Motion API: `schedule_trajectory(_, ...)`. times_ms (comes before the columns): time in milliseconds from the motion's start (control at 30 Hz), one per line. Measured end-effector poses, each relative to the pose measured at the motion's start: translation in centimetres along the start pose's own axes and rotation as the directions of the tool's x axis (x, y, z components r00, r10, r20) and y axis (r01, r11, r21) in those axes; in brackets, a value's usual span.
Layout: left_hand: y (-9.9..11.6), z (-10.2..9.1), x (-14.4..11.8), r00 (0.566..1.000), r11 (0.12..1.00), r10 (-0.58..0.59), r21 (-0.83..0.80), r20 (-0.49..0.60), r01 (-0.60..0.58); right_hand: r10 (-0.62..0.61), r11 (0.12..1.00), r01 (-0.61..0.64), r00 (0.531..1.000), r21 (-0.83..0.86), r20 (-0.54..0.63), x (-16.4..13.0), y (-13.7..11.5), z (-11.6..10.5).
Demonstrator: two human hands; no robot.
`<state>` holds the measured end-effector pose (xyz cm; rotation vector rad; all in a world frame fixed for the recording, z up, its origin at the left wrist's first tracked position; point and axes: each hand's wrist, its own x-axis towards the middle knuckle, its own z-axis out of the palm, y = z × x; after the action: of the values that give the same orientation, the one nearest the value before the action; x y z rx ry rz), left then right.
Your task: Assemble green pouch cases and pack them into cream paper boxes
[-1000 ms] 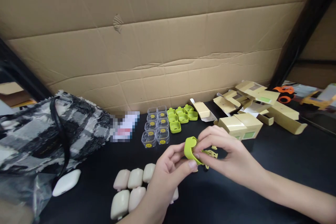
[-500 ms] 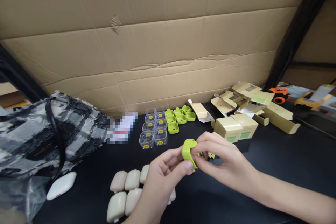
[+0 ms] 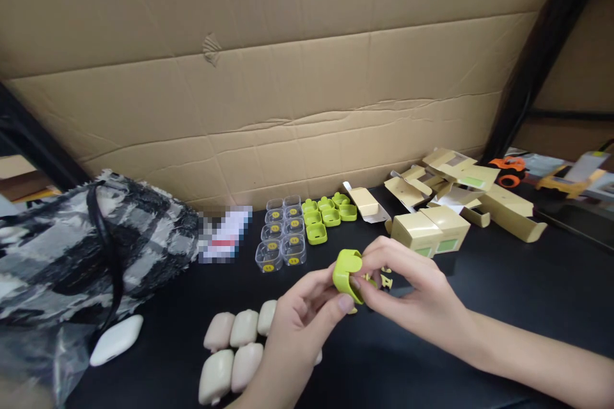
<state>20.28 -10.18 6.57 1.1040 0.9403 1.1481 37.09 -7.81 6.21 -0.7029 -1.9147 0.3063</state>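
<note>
Above the black tabletop, both my hands hold one hollow lime-green case cover [image 3: 344, 278]. My left hand [image 3: 307, 313] grips it from the left, its thumb on the lower front. From the right, the thumb and index finger of my right hand [image 3: 407, 281] pinch at its edge, the thumb tip partly inside the opening. Small pale-yellow pieces [image 3: 385, 282] show on the table behind my right fingers, mostly hidden. Rounded cream cases [image 3: 215, 376] lie in rows beside my left forearm, which covers some of them. Several more green covers [image 3: 316, 233] stand farther back.
Clear boxes with yellow stickers [image 3: 293, 249] stand left of the green covers. Opened cartons [image 3: 508, 211] and closed small boxes [image 3: 429, 230] occupy the right back. A plaid bag [image 3: 148, 236] and a white case [image 3: 116, 340] lie at left. A cardboard wall [image 3: 307, 77] rises behind.
The green cover has turned a little in my hands, showing more of its opening. My right fingers have shifted slightly on its edge. The view has moved slightly.
</note>
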Motion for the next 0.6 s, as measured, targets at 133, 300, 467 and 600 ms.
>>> schedule_trajectory(133,0.1,0.5,-0.2,1.0,1.0,-0.014,-0.015,-0.009,0.014,-0.026,0.997,0.027,1.0,-0.066,0.01,0.2,-0.1,-0.1)
schedule_trajectory(300,-0.2,0.2,-0.1,1.0,0.999,0.015,-0.038,0.025,-0.014,-0.049,0.988,0.049,0.999,-0.149,0.009,0.2,-0.2,-0.3)
schedule_trajectory(467,-1.4,-0.4,0.2,0.996,0.998,0.055,-0.032,0.072,-0.053,-0.072,0.98,0.075,0.997,-0.186,0.025,0.1,0.0,-0.2)
schedule_trajectory(600,-1.8,-0.7,0.0,0.992,0.987,0.12,0.102,0.049,-0.125,-0.037,0.981,0.044,0.999,-0.19,0.039,0.0,0.0,0.1)
